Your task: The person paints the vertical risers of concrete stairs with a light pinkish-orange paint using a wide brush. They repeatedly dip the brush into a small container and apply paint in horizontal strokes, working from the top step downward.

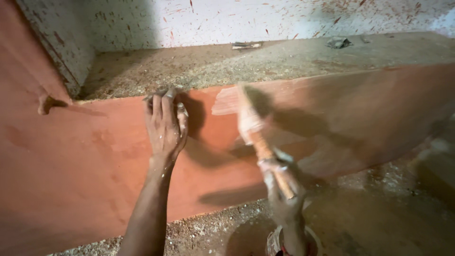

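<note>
Left hand (165,124) lay flat against the red-painted front face (85,166) of a low masonry ledge, palm on the paint, fingers (167,102) together and pointing up, tips hooked over the top edge. Hand and forearm were flecked with pale dust or paint.

Right hand (283,189) gripped a paintbrush (253,135) by its handle, fingers clamped round the handle. Both hand and brush were motion-blurred. Brush handle ran up and to the left from the hand; bristle end was against the front face, just right of the left hand and near the top edge. A lighter, streaky patch of paint showed at the bristles.

Top surface of the ledge (246,64) was unpainted, rough and gritty, strewn with dust and debris. Two small dark scraps lay at its far edge. Far wall (265,19) was whitish, spattered with red flecks.

A round container (274,242) sat on the floor directly below the right wrist, partly hidden by it; contents could not be told. Floor (379,213) was dusty, littered with grit.
</note>
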